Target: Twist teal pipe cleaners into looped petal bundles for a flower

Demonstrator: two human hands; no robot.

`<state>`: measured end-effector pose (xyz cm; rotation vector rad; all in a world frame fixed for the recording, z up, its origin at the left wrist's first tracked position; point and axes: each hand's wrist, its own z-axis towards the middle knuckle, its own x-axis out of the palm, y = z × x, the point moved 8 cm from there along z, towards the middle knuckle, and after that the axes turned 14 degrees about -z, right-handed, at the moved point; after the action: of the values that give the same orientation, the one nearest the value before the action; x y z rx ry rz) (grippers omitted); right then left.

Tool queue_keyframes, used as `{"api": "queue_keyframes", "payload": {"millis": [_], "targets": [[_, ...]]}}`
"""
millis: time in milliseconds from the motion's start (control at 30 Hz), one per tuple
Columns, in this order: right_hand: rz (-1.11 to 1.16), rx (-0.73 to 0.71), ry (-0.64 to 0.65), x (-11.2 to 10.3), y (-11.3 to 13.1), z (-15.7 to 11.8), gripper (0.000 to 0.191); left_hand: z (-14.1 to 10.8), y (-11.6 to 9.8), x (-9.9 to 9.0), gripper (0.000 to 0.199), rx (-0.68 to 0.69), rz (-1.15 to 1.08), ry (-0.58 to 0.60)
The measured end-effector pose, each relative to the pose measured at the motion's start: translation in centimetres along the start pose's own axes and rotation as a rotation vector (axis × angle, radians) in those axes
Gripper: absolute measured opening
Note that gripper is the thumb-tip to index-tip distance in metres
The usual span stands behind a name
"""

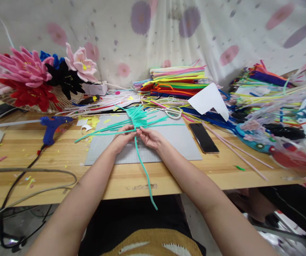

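Note:
Both hands meet over a grey cutting mat [107, 149], at the base of a fan-shaped bundle of turquoise pipe cleaners [138, 115]. My left hand [124, 137] pinches the bundle from the left. From the right, my right hand [149, 138] has its fingers closed on the same base. One long turquoise pipe cleaner [144, 167] hangs from between the fingers, past the table's front edge. Loose turquoise pipe cleaners [110, 127] stick out to the left and right behind the hands. The fingertips hide exactly how the strands join.
Scissors [172, 113] lie behind the mat; a phone [203, 138] rests at its right. On the left are a blue glue gun [52, 128] with its cord and fuzzy flowers [30, 74]. Stacked coloured pipe cleaners [178, 80] and white paper [208, 101] sit at the back.

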<state>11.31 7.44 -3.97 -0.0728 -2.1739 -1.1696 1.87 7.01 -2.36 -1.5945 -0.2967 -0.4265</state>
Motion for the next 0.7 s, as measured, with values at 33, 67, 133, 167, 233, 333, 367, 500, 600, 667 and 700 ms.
{"api": "queue_keyframes", "payload": {"millis": [33,67,133,167,233,333,367,500,600,667,700], "targets": [[0.000,-0.006,-0.021,-0.1,0.0,0.1,0.009,0.0,0.0,-0.1,0.042,0.008,0.004,-0.014],[-0.009,-0.008,-0.047,-0.3,0.1,0.1,0.009,0.0,0.0,-0.2,0.042,0.019,0.005,-0.030],[-0.069,-0.012,-0.075,-0.5,0.2,0.0,0.014,0.0,-0.2,-0.5,0.041,0.038,0.001,-0.063],[-0.120,-0.016,-0.069,-0.5,0.3,-0.1,0.015,0.1,-0.2,-0.6,0.041,0.040,-0.005,-0.075],[-0.270,-0.033,-0.060,-0.7,0.5,-0.4,0.014,0.3,-0.2,-0.6,0.040,0.036,-0.013,-0.092],[-0.611,-0.152,-0.189,-2.4,1.9,-1.0,0.006,0.4,-0.3,-0.8,0.038,0.040,-0.020,-0.118],[-0.747,-0.222,-0.273,-3.2,2.8,-1.3,0.010,0.5,-0.4,-0.8,0.037,0.044,-0.025,-0.131],[-1.290,-0.557,-0.503,-4.0,5.7,-2.7,0.017,0.5,-0.3,-1.2,0.034,0.042,-0.037,-0.169],[-1.476,-0.678,-0.545,-3.3,6.2,-3.2,0.011,0.5,-0.5,-1.2,0.033,0.053,-0.026,-0.173],[-1.424,-0.656,-0.541,-3.2,6.1,-3.0,0.014,0.5,-0.5,-1.2,0.034,0.059,-0.023,-0.181],[-1.364,-0.632,-0.526,-3.2,5.9,-2.8,0.016,0.5,-0.6,-1.2,0.034,0.061,-0.023,-0.188]]}}
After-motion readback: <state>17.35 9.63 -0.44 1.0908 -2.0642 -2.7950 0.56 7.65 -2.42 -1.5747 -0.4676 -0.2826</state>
